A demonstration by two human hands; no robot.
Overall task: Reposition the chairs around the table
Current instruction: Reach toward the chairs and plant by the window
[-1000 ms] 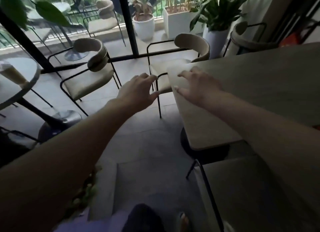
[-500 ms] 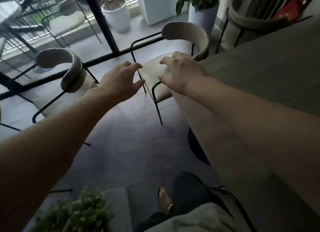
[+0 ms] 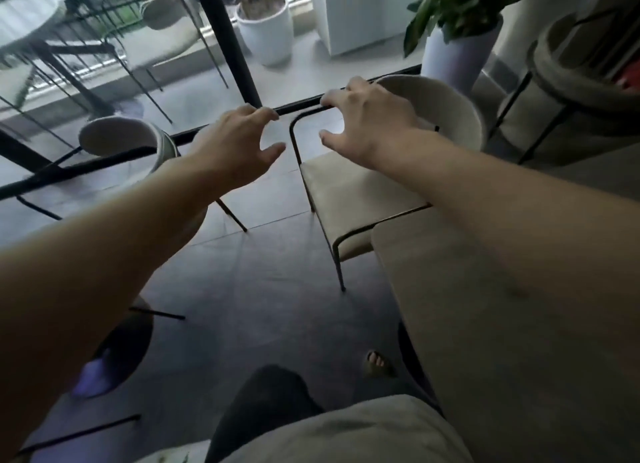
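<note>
A beige padded chair (image 3: 349,192) with a thin black frame stands at the end of the pale table (image 3: 485,324), its seat partly tucked under the tabletop. My right hand (image 3: 367,123) hovers over the chair's black armrest bar, fingers curled and apart, holding nothing. My left hand (image 3: 235,144) reaches out just left of that armrest, fingers spread, touching nothing. A second matching chair (image 3: 135,144) stands to the left, partly hidden by my left forearm. A third one (image 3: 571,92) sits at the far right beside the table.
A glass wall with black framing (image 3: 228,47) runs behind the chairs. White planters (image 3: 266,33) and a potted plant (image 3: 453,50) stand along it. A round table base (image 3: 121,352) lies on the floor at left. My legs and one foot (image 3: 377,362) show at the bottom.
Both hands have moved forward toward the chair at the table's end. My right hand has left the table corner and now hangs over the chair's armrest; the view has come closer.
</note>
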